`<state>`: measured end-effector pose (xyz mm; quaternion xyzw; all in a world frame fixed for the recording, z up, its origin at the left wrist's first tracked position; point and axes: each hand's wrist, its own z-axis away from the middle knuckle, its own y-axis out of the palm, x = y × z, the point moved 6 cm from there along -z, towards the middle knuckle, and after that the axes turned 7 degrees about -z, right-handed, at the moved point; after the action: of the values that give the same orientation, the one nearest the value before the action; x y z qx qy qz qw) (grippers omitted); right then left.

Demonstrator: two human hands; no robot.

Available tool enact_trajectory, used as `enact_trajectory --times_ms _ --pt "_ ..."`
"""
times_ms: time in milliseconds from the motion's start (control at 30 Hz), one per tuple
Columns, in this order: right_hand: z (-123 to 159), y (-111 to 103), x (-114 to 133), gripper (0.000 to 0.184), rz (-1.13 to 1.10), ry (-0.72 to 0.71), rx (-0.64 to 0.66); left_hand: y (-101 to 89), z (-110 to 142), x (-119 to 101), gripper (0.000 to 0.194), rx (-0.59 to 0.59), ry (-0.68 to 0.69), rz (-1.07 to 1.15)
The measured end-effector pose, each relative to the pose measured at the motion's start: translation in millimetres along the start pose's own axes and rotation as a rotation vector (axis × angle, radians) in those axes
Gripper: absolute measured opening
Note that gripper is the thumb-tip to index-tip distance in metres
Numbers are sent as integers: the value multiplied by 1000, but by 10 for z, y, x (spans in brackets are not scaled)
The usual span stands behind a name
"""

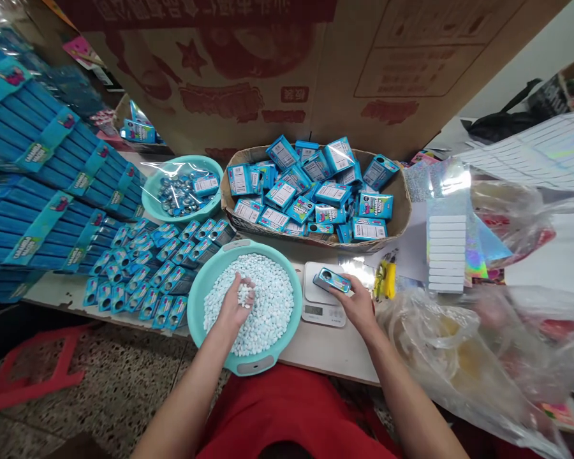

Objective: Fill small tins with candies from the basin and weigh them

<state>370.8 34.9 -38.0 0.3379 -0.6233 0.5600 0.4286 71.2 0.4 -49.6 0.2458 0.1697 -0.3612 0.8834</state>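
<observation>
My left hand (236, 304) is cupped in a teal basin (198, 299) full of small white pellets (268, 306), holding a scoop of them. My right hand (356, 303) grips a small blue toy camera case (332, 280), resting it on a white digital scale (321, 305). Rows of the same blue cases (157, 268) lie left of the basin.
A cardboard tray (397, 217) heaped with blue boxes sits behind the scale. A second teal bowl (148, 191) holds metal parts in plastic. Stacked blue packs (43, 185) fill the left. Holographic sticker sheets (447, 245), yellow cutters (387, 280) and plastic bags (459, 357) lie right.
</observation>
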Motion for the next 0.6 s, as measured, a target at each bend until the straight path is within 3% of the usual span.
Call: enact_trajectory --times_ms 100,167,300,467,600 --pt "-5 32 365 39 -29 -79 1 109 129 9 32 57 -20 -24" --pt "72 70 707 34 -36 -188 34 260 302 -84 36 146 68 8" --pt "283 368 1179 27 -84 -329 257 578 701 -325 40 259 289 52" --pt "439 769 1245 27 -76 -323 378 693 851 -486 40 203 622 -19" --pt "482 883 1240 26 -72 -310 389 598 729 -446 39 102 658 -22"
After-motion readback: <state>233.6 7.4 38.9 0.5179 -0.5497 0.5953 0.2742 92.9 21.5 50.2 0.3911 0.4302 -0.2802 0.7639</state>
